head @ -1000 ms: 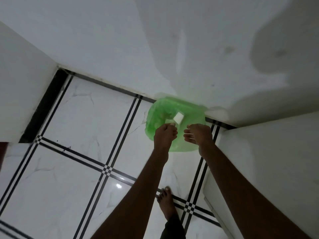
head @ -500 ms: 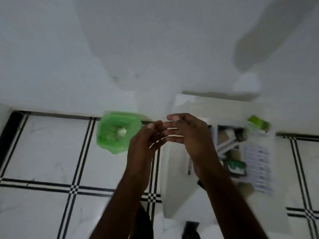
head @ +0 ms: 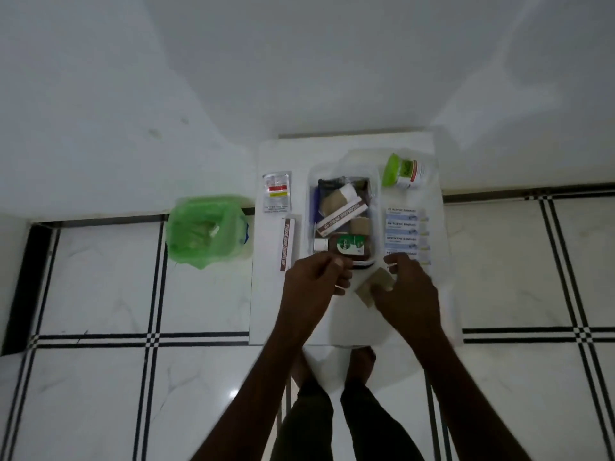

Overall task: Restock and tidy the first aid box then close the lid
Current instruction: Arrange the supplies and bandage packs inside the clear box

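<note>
1. The first aid box [head: 375, 207], a clear open container, sits in the middle of a small white table [head: 266, 314], nearer its far edge
2. Inside the box lie a brown bottle [head: 346, 244] with a green label and white cap at the near end, a long brown-and-white ointment carton [head: 342, 217] set diagonally, tan packets and some dark items at the far end
3. The left hand [head: 312, 281] hovers at the box's near edge, fingers curled together with the thumb against the forefinger; whether it pinches anything cannot be told
4. The right hand [head: 406, 291] is just beside it on the near right, thumb and fingers closed on a tan packet [head: 372, 286] that lies at the near end of the box
5. Along the table's right edge is a row of antiseptic bandage strips [head: 404, 234], and at the far right corner a jar with a green lid [head: 401, 169] lies on its side
6. By the left edge lie a second ointment carton [head: 288, 244] and, beyond it, a clear sachet [head: 276, 191] with red and yellow bands
7. On the tiled floor [head: 100, 287] left of the table stands a bin lined with a green bag [head: 203, 227], against the wall
8. The person's bare feet [head: 361, 361] show below the table's near edge
</note>
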A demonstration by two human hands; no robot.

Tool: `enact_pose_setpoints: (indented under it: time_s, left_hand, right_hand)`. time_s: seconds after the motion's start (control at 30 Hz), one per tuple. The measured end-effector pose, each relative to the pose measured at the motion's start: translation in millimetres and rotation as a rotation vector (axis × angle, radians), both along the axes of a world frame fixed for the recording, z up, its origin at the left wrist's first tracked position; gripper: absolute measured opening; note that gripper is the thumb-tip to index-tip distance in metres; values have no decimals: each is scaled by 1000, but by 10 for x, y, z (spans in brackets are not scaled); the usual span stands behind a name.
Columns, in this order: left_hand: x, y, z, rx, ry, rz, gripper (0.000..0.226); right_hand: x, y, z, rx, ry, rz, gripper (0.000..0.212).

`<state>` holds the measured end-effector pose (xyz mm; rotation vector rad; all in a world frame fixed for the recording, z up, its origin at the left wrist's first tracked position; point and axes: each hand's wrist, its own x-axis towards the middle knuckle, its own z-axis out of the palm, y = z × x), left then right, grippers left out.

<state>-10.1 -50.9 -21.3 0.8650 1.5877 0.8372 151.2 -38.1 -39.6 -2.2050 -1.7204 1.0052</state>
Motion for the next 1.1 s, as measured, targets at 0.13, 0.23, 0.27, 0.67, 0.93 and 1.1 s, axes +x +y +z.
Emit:
enact_pose_setpoints:
  time_s: [0.13,0.23,0.27,0.67,0.93,1.1]
  left_hand:
    - [161,-355,-432,53,569,56,15]
    - [212,-434,-752,-17,811,-23,32]
    - [215,-428,-826,-46,831,-52,43]
    - [32,-386,-918,-37,848,-33,60]
    - [-185,-405,-598,30,796,84,12]
    - [-552,-253,-34,163,743,319,5]
  right_hand:
    - [-129,-231,-394,20,-130,98,85]
    - [-136,-266,-475,113,-148,72,83]
    - [-118,-272,-454,153,-144,55,80]
    - [-574,156,232,507,-90,49,65]
    - [-835,553,-62,424,-225,123,64]
    - [-843,609,-101,378,-328,173,62]
